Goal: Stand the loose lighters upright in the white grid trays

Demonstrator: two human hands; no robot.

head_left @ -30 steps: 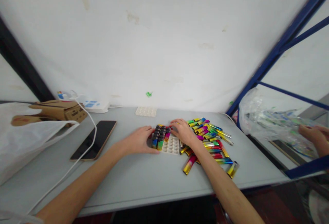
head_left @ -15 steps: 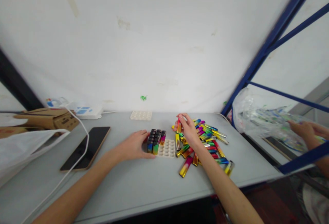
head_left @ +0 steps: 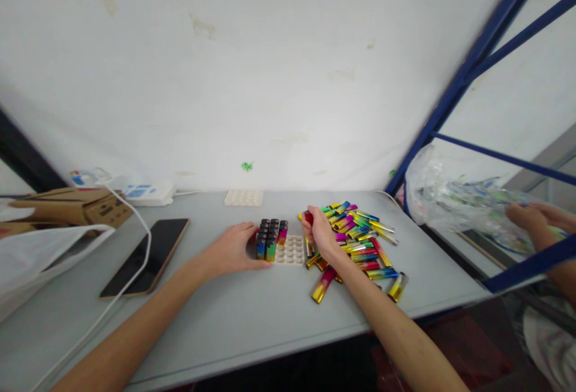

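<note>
My left hand (head_left: pixel 234 246) curves around the left side of a white pitted tray (head_left: pixel 292 251), thumb at the near corner and fingers at the far one. In the tray's left part stand several upright lighters (head_left: pixel 270 251) with black tops and shiny rainbow bodies. The right-hand cups hold nothing. My right hand (head_left: pixel 320 230) is closed on a lighter (head_left: pixel 308 217) whose red end shows by the thumb; the fingers hide most of it. Beneath and beside that hand lies a loose pile of shiny coloured lighters (head_left: pixel 360 254).
A second white tray (head_left: pixel 243 198) lies near the wall. At left are a phone (head_left: pixel 146 257), a white cable (head_left: pixel 149 242), a cardboard box (head_left: pixel 85 206) and a white bag (head_left: pixel 49 257). Beyond the blue frame (head_left: pixel 450 107) at right, another person's hands (head_left: pixel 531 221) touch a clear plastic bag (head_left: pixel 468 200).
My right hand has turned and dropped slightly, and its lighter is now mostly hidden in the fingers. My left hand stays at the tray. The view has shifted a little.
</note>
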